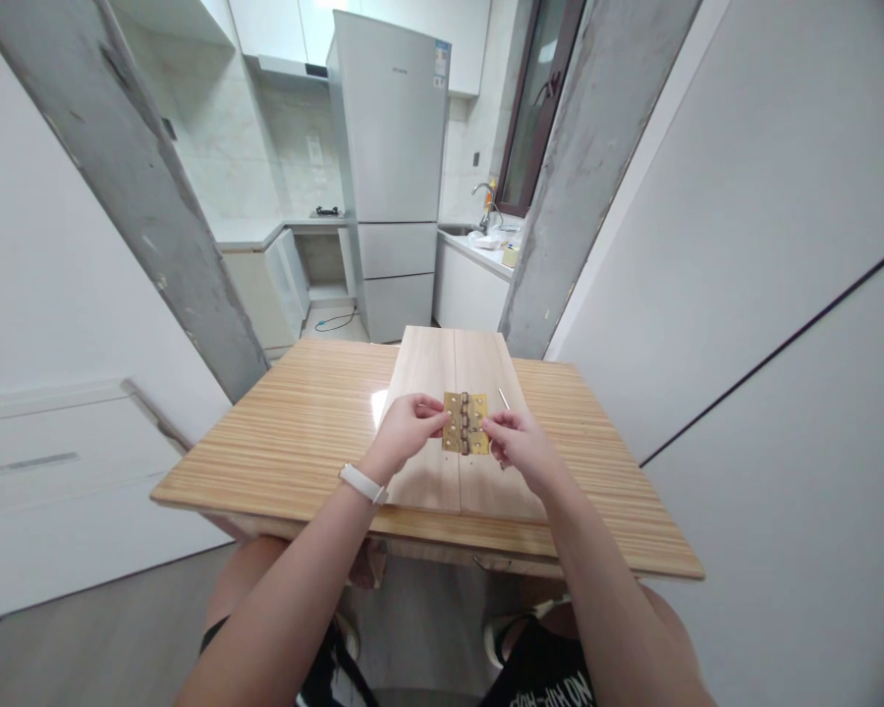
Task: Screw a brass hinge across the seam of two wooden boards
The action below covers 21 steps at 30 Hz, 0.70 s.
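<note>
A brass-coloured hinge [465, 422], opened out flat, is held between both hands above two pale wooden boards [427, 368]. My left hand [411, 429] pinches the hinge's left leaf between thumb and fingers. On the other side, my right hand [514, 439] grips the right leaf's edge. Screw holes show in both leaves, and the knuckle runs down the middle. The boards lie side by side with a seam between them, under the hinge. A thin metal rod [504, 399] lies on the right board, just beyond my right hand. Small dark spots dot the boards below the hinge.
The boards rest on a striped wooden table [287, 432]. Beyond it stand a tall grey fridge [390, 128] and a sink counter [478, 260] with a tap. White panels [766, 245] rise close on the right. My legs are under the table's near edge.
</note>
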Tool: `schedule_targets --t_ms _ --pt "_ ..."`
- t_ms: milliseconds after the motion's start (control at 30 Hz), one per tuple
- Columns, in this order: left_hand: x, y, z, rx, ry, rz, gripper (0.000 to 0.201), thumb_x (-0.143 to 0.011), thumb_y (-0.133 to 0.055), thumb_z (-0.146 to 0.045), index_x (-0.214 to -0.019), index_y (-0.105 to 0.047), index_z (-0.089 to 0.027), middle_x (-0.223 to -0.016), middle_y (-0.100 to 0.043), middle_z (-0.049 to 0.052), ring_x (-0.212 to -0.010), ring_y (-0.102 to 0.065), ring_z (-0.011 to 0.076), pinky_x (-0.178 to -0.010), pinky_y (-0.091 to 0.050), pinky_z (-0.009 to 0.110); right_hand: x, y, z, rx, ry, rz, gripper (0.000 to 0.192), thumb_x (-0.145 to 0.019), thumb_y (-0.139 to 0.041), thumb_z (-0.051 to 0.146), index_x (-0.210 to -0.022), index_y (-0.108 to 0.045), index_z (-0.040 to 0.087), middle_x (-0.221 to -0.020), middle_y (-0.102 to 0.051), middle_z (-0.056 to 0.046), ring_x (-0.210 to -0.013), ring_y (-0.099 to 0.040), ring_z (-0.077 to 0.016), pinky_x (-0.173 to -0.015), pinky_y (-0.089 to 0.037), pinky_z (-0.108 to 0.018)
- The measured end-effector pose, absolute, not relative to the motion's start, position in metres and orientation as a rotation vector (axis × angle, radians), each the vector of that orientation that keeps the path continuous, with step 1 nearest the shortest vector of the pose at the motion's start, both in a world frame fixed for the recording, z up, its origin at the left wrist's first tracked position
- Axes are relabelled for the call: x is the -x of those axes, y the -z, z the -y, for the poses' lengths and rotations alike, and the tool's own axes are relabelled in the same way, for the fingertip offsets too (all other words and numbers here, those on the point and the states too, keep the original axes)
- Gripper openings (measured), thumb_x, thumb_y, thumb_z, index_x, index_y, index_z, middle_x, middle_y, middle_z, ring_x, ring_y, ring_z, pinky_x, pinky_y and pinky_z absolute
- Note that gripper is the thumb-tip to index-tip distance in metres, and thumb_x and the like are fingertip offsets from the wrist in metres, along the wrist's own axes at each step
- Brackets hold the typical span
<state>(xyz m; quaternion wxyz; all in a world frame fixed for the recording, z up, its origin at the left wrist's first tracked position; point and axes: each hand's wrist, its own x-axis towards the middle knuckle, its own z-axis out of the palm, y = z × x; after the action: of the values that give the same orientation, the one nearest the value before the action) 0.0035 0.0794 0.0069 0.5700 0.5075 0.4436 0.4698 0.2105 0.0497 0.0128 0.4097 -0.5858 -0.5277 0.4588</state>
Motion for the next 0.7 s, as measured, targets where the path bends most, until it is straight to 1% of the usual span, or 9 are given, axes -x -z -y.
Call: schedule_targets --t_ms 100,233,333,467,633,700 --pt "-0.005 -0.003 -0.099 -1.185 -1.064 -1.048 0.02 -0.081 -0.084 -0.012 -0.092 -0.068 -0.01 -0.083 -0.076 0.009 -0.076 -0.074 0.0162 -0.074 -0.063 0.03 -0.213 -0.014 -0.066 1.644 -1.118 1.365 0.022 -0.091 -0.063 0.038 -0.081 -0.063 0.018 -0.054 -0.058 0.002 -0.046 -0.051 -0.0112 -0.043 -0.031 -0.022" --pt "-0.012 0.01 -0.111 -1.239 -1.017 -1.131 0.02 -0.08 -0.086 -0.009 -0.088 -0.068 -0.009 -0.08 -0.075 0.008 -0.073 -0.074 0.0155 -0.07 -0.063 0.028 -0.211 -0.002 -0.077 1.756 -1.021 1.434 0.019 -0.091 -0.066 0.03 -0.077 -0.065 0.016 -0.055 -0.06 0.001 -0.046 -0.052 -0.0106 -0.045 -0.033 -0.022" --pt "-0.016 0.023 -0.113 -1.313 -0.941 -1.262 0.017 -0.081 -0.084 -0.01 -0.089 -0.069 -0.01 -0.079 -0.075 0.006 -0.07 -0.073 0.0142 -0.067 -0.061 0.026 -0.209 0.016 -0.08 1.842 -0.908 1.496 0.021 -0.091 -0.068 0.027 -0.073 -0.066 0.016 -0.053 -0.06 0.001 -0.049 -0.053 -0.0113 -0.049 -0.032 -0.023" --pt "-0.02 0.04 -0.115 -1.392 -0.875 -1.37 0.014 -0.082 -0.082 -0.009 -0.091 -0.071 -0.011 -0.079 -0.077 0.005 -0.069 -0.074 0.0141 -0.063 -0.06 0.023 -0.21 0.033 -0.081 1.925 -0.782 1.571 0.022 -0.091 -0.068 0.026 -0.071 -0.068 0.016 -0.063 -0.067 -0.002 -0.058 -0.059 -0.0131 -0.054 -0.033 -0.025" --pt "-0.019 0.048 -0.117 -1.448 -0.846 -1.441 0.024 -0.075 -0.09 -0.017 -0.093 -0.074 -0.012 -0.082 -0.079 0.007 -0.075 -0.076 0.0171 -0.065 -0.06 0.023 -0.209 0.034 -0.079 1.991 -0.698 1.635 0.022 -0.092 -0.066 0.028 -0.074 -0.07 0.016 -0.07 -0.073 -0.005 -0.066 -0.064 -0.0152 -0.058 -0.035 -0.026" --pt "-0.018 0.049 -0.118 -1.482 -0.835 -1.465 0.023 -0.075 -0.09 -0.017 -0.092 -0.075 -0.012 -0.084 -0.08 0.008 -0.077 -0.076 0.0177 -0.067 -0.059 0.024 -0.208 0.032 -0.079 2.004 -0.673 1.657 0.023 -0.093 -0.066 0.029 -0.074 -0.071 0.016 -0.072 -0.074 -0.005 -0.068 -0.065 -0.0154 -0.059 -0.036 -0.026"
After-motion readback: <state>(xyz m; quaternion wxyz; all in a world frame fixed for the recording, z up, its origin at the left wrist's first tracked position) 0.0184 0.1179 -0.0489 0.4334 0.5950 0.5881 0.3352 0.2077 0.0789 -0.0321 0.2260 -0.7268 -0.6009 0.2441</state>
